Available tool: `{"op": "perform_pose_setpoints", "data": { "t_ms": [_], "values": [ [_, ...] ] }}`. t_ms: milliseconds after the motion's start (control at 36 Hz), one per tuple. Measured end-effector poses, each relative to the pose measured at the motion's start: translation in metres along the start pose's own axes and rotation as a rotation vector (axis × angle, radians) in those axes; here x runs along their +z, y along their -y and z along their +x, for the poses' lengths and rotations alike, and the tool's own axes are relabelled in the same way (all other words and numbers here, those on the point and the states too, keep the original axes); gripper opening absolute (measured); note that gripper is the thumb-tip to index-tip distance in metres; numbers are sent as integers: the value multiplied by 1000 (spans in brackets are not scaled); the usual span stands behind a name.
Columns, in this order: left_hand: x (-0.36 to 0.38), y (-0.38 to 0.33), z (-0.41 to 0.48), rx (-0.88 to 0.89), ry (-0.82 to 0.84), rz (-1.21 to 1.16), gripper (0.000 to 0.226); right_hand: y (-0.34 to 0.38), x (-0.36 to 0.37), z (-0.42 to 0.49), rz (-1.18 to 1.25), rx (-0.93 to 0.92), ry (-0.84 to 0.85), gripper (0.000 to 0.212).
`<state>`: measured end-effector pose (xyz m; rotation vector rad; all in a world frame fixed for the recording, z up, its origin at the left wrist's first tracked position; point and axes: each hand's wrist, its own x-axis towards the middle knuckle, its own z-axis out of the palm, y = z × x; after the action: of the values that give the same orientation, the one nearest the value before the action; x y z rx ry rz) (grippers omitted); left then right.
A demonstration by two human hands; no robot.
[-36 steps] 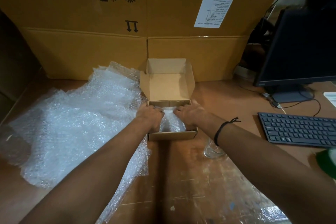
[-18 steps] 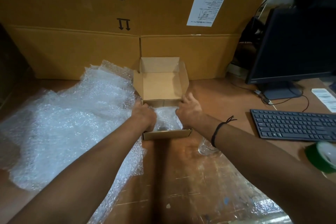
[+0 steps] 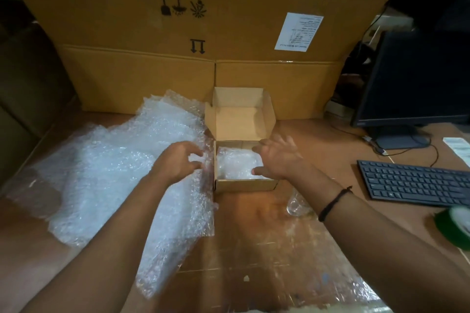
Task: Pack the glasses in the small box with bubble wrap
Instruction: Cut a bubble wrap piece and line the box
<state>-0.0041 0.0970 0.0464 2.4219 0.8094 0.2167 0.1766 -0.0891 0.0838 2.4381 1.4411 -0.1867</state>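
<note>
Both hands are out over the work, and neither grips anything. The left hand (image 3: pixel 178 162) hangs over the loose bubble wrap sheet (image 3: pixel 114 173) just left of the small box (image 3: pixel 244 185). Its fingers are loosely bent and the thumb is parted from them. It is a little blurred, so I cannot tell whether the fingertips touch the wrap. The right hand (image 3: pixel 277 160) is spread wide over the box's right wall, fingers fanned out. Its thumb reaches in above the bubble-wrapped bundle (image 3: pixel 236 162). A black cord bracelet (image 3: pixel 333 202) sits on that wrist.

The bundle fills the box's near compartment. What is inside the wrap cannot be made out. The box's lid (image 3: pixel 241 119) is thrown back behind it, inner face up. One bare glass (image 3: pixel 296 206) stands on the bench (image 3: pixel 318 140) just outside the box's front right corner. It is partly hidden under the right forearm.

The crumpled sheet spreads from the box's left side across the left half of the bench, and its near edge passes under the left forearm. A flat clear film (image 3: pixel 279 274) lies on the bench nearer the person.

To the right are a dark keyboard (image 3: pixel 417 183), a dark monitor (image 3: pixel 417 79) on its stand and a green tape roll (image 3: pixel 455 226) at the frame's edge. Large cartons (image 3: pixel 178 33) form a wall at the back, and one bears a white label (image 3: pixel 298 32).
</note>
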Motion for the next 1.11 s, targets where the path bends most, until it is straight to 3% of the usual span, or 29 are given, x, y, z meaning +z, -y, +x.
{"op": "perform_pose_setpoints", "data": {
  "t_ms": [111, 194, 278, 361, 500, 639, 750, 972, 1111],
  "values": [
    [-7, 25, -36, -157, 162, 74, 56, 37, 10, -30, 319, 62, -100, 58],
    [-1, 38, -64, -145, 311, 320, 85, 74, 39, -52, 494, 106, -271, 45],
    [9, 49, -86, -76, 359, 479, 96, 102, 75, -70, 522, 116, -360, 34],
    [17, 63, -99, -23, 303, 477, 82, 115, 105, -80, 521, 164, -290, 32],
    [23, 85, -113, 13, 124, 276, 37, 119, 141, -83, 549, 214, -165, 52],
    [23, 97, -118, -15, -93, 334, 53, 123, 153, -85, 542, 219, -202, 52],
    [20, 100, -110, -97, 24, 420, 69, 125, 154, -86, 513, 212, -230, 58],
    [30, 84, -104, -46, 46, 466, 53, 126, 151, -88, 542, 209, -236, 52],
    [44, 71, -103, -15, -1, 391, 47, 114, 142, -95, 719, 208, -213, 54]
  ]
}}
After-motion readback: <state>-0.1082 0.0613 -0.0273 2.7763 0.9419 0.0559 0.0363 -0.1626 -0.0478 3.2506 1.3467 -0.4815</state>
